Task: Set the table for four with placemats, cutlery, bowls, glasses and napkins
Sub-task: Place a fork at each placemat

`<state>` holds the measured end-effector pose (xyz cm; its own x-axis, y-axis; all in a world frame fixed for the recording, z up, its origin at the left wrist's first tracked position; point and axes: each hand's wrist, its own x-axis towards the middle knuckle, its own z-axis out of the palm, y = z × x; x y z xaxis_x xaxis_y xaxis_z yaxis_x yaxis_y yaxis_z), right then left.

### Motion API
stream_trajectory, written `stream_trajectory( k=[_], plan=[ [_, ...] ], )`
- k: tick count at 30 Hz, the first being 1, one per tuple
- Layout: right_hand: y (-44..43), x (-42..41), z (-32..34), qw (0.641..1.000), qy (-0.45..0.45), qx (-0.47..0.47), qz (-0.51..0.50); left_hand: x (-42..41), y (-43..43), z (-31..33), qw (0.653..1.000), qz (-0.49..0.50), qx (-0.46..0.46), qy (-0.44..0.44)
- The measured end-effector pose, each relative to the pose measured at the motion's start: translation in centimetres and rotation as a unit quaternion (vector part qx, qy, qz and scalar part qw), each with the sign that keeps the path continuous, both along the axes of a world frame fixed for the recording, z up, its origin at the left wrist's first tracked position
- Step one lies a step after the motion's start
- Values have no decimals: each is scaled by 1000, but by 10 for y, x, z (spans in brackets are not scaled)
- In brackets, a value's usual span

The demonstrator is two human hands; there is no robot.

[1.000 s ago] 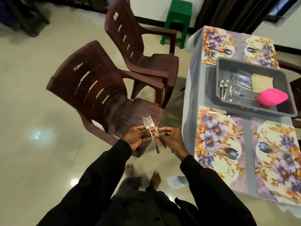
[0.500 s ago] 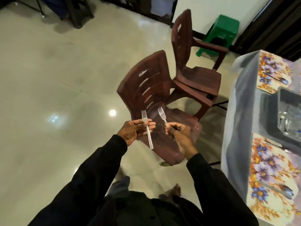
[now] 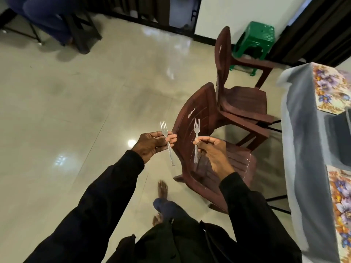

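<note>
1. Above the floor (image 3: 76, 111), the first fork (image 3: 166, 138) is pinched in the left hand (image 3: 152, 145) (tines up).
2. Over the brown chair (image 3: 207, 118), the second fork (image 3: 196, 143) is gripped by the curled right hand (image 3: 213, 152).
3. Both are held well apart from the table (image 3: 303, 139), at right.

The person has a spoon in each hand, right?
No, those are forks, not spoons. The head view shows the left hand holding the left fork and the right hand pinching the right fork.
</note>
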<state>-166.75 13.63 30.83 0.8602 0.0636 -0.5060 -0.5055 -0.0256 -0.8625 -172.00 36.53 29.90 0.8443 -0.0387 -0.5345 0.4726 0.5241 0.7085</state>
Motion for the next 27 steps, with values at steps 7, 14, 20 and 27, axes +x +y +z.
stream_trajectory(
  k=[7,14,20,27],
  plan=[
    [32,74,-15,997,2,20,-72,119,44,-4,996,-87,13,18],
    [74,137,-15,991,15,31,-133,221,82,1,986,-156,31,42],
    [124,209,-16,985,25,32,-167,316,128,0,977,-205,50,39],
    [183,309,-24,976,21,34,-212,445,184,-5,964,-257,53,42]
  ],
)
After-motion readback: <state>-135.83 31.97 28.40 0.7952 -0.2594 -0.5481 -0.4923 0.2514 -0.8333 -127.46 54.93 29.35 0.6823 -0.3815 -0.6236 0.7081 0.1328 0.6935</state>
